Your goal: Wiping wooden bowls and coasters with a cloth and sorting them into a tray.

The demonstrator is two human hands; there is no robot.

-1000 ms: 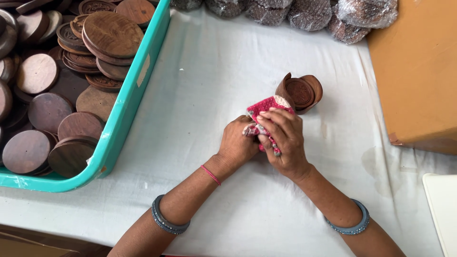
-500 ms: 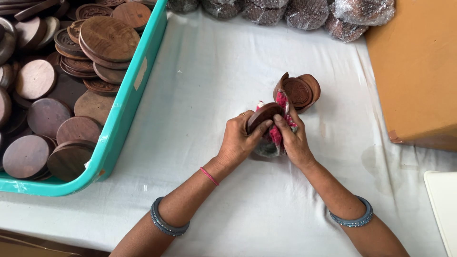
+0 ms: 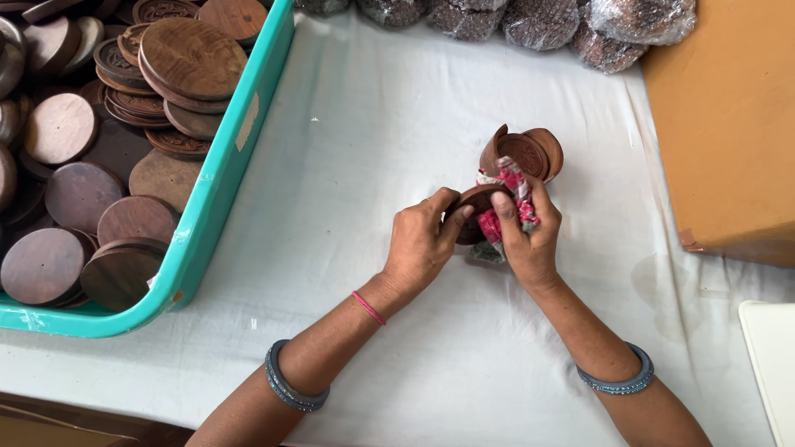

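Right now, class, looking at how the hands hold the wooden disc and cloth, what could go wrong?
1. The wooden disc is pinched only by fingertips of the left hand and right hand; it might slip.
2. The small stack of discs leans just behind the hands; a nudge could topple it.

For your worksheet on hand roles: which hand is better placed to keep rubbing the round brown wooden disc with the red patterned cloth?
Right. The right hand already presses the red patterned cloth against the round brown wooden disc, while the left hand grips its edge.
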